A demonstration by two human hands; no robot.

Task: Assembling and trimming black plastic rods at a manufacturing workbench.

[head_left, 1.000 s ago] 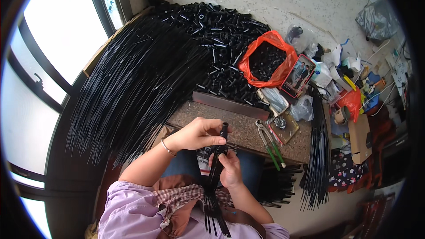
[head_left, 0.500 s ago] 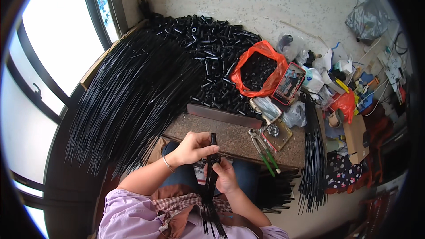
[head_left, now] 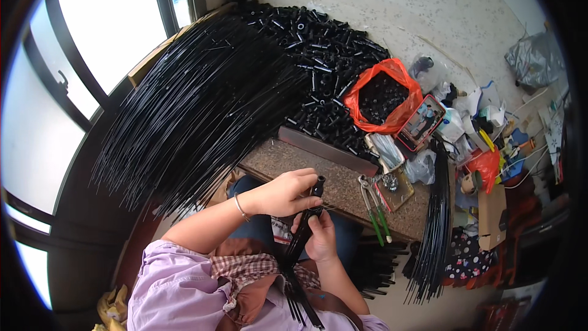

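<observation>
My left hand (head_left: 283, 193) is closed around the upper end of a bundle of thin black rods (head_left: 300, 251), just below a short black tube (head_left: 318, 184) fitted on the bundle's tip. My right hand (head_left: 320, 237) grips the same bundle a little lower, fingers wrapped around it. The bundle runs down across my lap and fans out near my chest. Both hands sit just in front of a speckled stone slab (head_left: 343, 187).
A large fan of long black rods (head_left: 196, 104) spreads to the left. A heap of short black tubes (head_left: 324, 61) lies behind, beside an orange bag (head_left: 383, 95) of them. Green-handled pliers (head_left: 372, 208) lie on the slab. More rods (head_left: 436, 220) and clutter are at right.
Both hands have stayed on the bundle, shifting slightly on it; the left hand now sits just under the black tube on the tip. The view has tilted a little.
</observation>
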